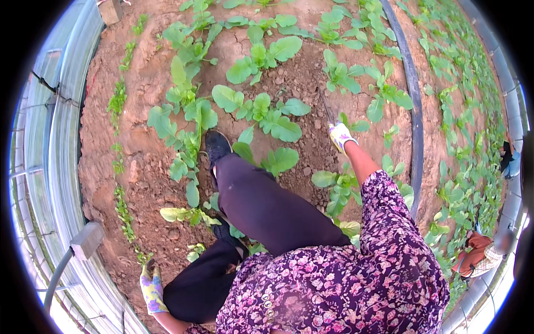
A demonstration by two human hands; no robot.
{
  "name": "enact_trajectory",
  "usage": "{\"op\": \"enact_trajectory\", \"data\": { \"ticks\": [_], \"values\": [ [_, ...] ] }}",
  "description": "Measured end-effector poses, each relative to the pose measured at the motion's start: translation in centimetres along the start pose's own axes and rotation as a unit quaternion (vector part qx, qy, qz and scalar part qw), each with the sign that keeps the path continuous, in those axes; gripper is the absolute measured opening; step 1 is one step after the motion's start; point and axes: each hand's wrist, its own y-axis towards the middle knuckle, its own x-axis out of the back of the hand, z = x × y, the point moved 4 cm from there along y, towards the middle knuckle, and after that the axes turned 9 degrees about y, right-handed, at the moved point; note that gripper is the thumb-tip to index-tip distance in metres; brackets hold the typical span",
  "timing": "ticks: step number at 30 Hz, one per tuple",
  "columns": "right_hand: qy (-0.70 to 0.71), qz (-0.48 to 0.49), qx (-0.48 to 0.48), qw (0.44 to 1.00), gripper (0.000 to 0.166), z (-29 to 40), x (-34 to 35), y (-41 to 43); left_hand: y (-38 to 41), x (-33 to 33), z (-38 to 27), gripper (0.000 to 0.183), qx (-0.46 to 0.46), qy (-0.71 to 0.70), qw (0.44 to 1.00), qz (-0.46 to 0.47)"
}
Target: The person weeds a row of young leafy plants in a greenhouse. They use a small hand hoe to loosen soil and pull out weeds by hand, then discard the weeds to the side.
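A flower-patterned glove covers my right hand (340, 134), which is closed on the handle of a thin metal hand tool (323, 99); its tip reaches the soil between two rows of leafy seedlings. A leafy seedling (343, 78) grows just beyond it. Down at the left, my gloved left hand (152, 288) rests low by the loose soil, near the end of a line of small green sprouts (124, 213). Its fingertips look dirty, and whether anything is between them cannot be made out. Larger leafy plants (267, 112) stand in front of my shoe.
A black irrigation hose (413, 100) runs along the bed at the right, with dense plants (459, 62) beyond. Plastic sheeting (66, 137) and a wooden post (88, 241) border the left side. Two other people (479, 255) are at the far right. My shoes stand among the plants.
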Motion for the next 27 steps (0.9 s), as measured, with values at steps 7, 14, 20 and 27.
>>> {"op": "enact_trajectory", "data": {
  "ticks": [7,14,20,27],
  "values": [
    [-0.012,-0.001,-0.022,1.000,0.050,-4.5,0.2,-10.9,-0.4,0.0,1.4,0.036,0.011,-0.042,0.999,0.011],
    [-0.041,-0.110,0.037,0.992,0.046,-6.1,1.0,-13.4,-0.5,-0.3,0.6,0.034,-0.009,-0.042,0.999,0.004],
    [-0.004,-0.018,0.024,1.000,0.046,-5.4,0.7,-16.2,-1.0,-0.1,1.6,0.036,0.004,-0.066,0.998,-0.008],
    [-0.006,-0.015,0.057,0.998,0.044,-7.0,-4.0,-18.2,-1.3,0.0,1.5,0.035,-0.001,-0.053,0.999,0.000]
  ]
}}
